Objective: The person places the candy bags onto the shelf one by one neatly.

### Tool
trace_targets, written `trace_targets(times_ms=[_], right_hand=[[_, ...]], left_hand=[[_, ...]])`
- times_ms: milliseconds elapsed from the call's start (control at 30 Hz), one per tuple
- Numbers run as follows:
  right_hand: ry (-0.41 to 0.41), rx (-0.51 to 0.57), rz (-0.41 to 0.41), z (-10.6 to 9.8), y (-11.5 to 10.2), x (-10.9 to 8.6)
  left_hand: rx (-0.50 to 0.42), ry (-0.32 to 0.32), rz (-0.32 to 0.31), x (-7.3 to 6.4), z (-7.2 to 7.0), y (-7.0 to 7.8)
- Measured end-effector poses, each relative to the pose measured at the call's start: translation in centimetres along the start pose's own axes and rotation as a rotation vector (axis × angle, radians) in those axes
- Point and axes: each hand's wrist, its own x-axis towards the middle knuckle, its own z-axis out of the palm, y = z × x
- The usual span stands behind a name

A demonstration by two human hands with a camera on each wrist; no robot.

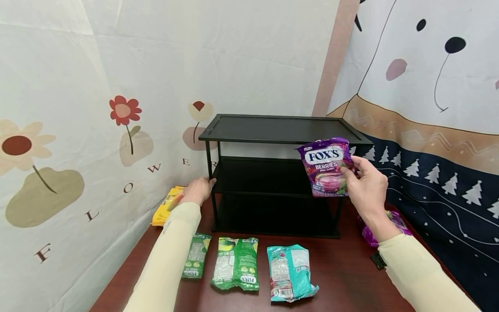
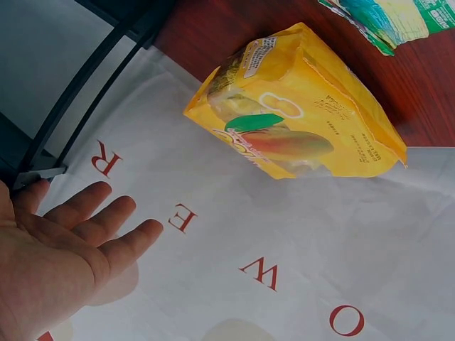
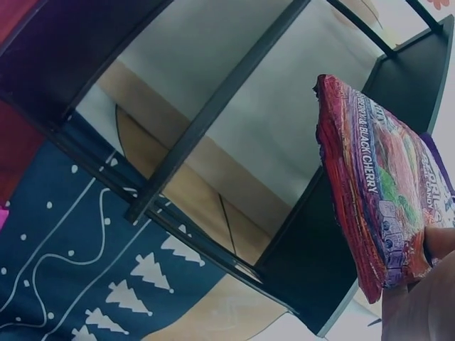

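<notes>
My right hand (image 1: pixel 366 182) pinches a purple bag of Fox's Berries candy (image 1: pixel 326 169) by its right edge, thumb on the printed front. The bag stands upright in front of the right part of the black three-tier shelf (image 1: pixel 273 130), overlapping its top board in the head view. In the right wrist view the candy bag (image 3: pixel 384 192) shows its crinkled side edge. My left hand (image 1: pixel 197 190) is at the shelf's front left post, a fingertip at the frame. Its fingers (image 2: pixel 106 220) stretch out loosely in the left wrist view, beside a yellow bag (image 2: pixel 298 114) with a mango picture.
A small green bag (image 1: pixel 196 256), a larger green Fox's bag (image 1: pixel 236 264) and a teal bag (image 1: pixel 290 273) lie in front of the shelf. Another purple bag (image 1: pixel 393 225) lies right, partly behind my right forearm. Printed cloth (image 1: pixel 117 52) hangs behind the table (image 1: pixel 343 277).
</notes>
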Motion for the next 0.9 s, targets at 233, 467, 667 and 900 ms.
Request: trace_targets(times_ms=[233, 467, 667, 900], right_hand=[[-0.008, 0.036, 0.053, -0.2, -0.4, 1.2], [-0.030, 0.123, 0.119, -0.5, -1.1, 2.2], [-0.030, 0.183, 0.143, -0.7, -1.5, 3.1], [-0.040, 0.174, 0.183, -0.9, -1.7, 4.2]], left_hand=[[0.003, -0.008, -0.001, 0.1, 0.1, -0.1], [0.010, -0.003, -0.004, 0.1, 0.1, -0.1], [0.019, -0.004, -0.009, 0.3, 0.1, -0.1], [0.025, -0.007, -0.016, 0.3, 0.1, -0.2]])
